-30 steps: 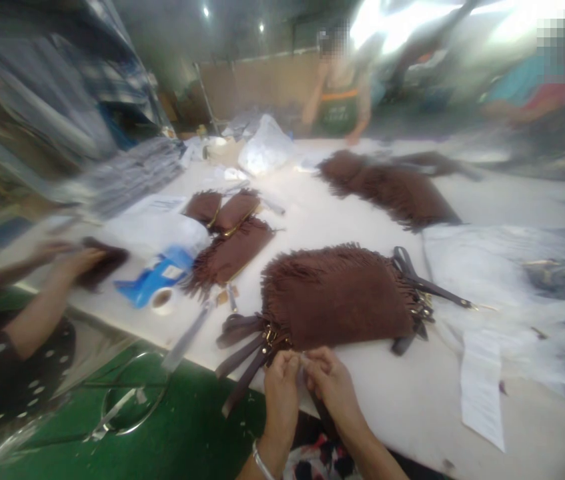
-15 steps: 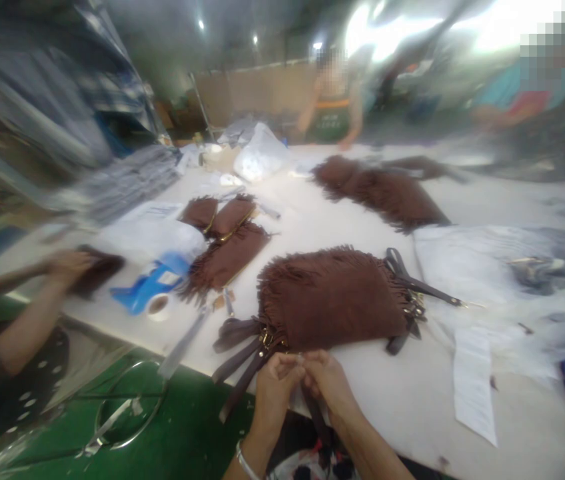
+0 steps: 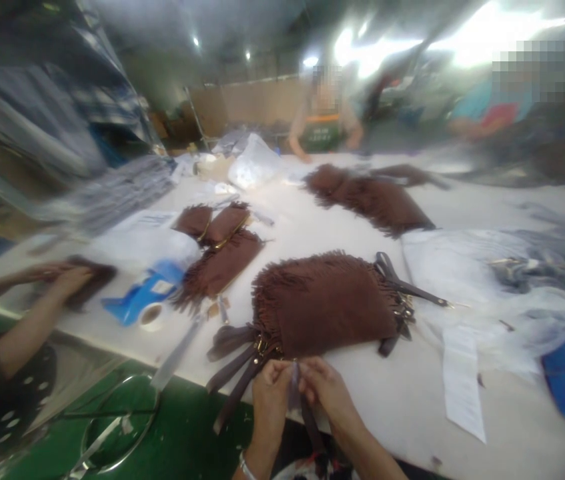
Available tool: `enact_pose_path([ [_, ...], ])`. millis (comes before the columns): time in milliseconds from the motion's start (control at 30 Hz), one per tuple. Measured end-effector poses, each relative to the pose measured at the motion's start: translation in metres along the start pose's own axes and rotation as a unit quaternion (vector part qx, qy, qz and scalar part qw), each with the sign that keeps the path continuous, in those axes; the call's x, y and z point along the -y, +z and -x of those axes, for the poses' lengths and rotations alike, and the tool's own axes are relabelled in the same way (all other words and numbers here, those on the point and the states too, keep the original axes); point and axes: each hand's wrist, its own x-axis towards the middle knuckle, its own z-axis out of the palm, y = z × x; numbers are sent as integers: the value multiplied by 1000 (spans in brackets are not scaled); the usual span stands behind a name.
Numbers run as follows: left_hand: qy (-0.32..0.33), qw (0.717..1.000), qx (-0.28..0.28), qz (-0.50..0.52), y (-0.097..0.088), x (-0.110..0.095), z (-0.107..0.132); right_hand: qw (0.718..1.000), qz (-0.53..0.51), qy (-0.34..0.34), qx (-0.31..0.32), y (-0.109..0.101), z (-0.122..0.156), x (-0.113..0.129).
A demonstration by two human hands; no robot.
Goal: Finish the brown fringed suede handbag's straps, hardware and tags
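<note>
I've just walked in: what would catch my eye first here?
Probably the large brown fringed piece in the middle of the near side of the white table, with dark straps sticking out at both ends. Just in front of it, the person's left hand and right hand meet, fingertips pinching something too small to make out. Left of centre, a bright blue object stands out beside a tape roll.

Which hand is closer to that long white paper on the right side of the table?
The right. The right hand is to the left of the long white paper, not touching it; the left hand is even farther left.
</note>
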Motion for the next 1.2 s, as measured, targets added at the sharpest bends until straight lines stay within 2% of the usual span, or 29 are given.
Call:
enact_pose_path([
  [100, 7, 1000, -3, -7, 2, 3, 0, 996, 72, -38, -40, 2, 10, 3],
  [200, 11, 1000, -18, -21, 3, 3, 0, 978, 170, -92, -76, 7, 19, 8],
  [367, 36, 997, -15, -71, 0, -10, 8, 947, 269, -145, -94, 10, 23, 14],
  [533, 46, 998, 4, -48, -1, -19, 16, 946, 278, -148, -72, 8, 22, 16],
  [767, -48, 993, -13, 110, 1, -6, 11, 944, 285, -147, -79, 8, 18, 15],
  [1033, -80, 974, -25, 208, 3, 1, 6, 953, 264, -130, -70, 10, 15, 15],
  [1200, -95, 974, -54, 199, 10, -5, 5, 965, 221, -112, -89, 9, 15, 9],
])
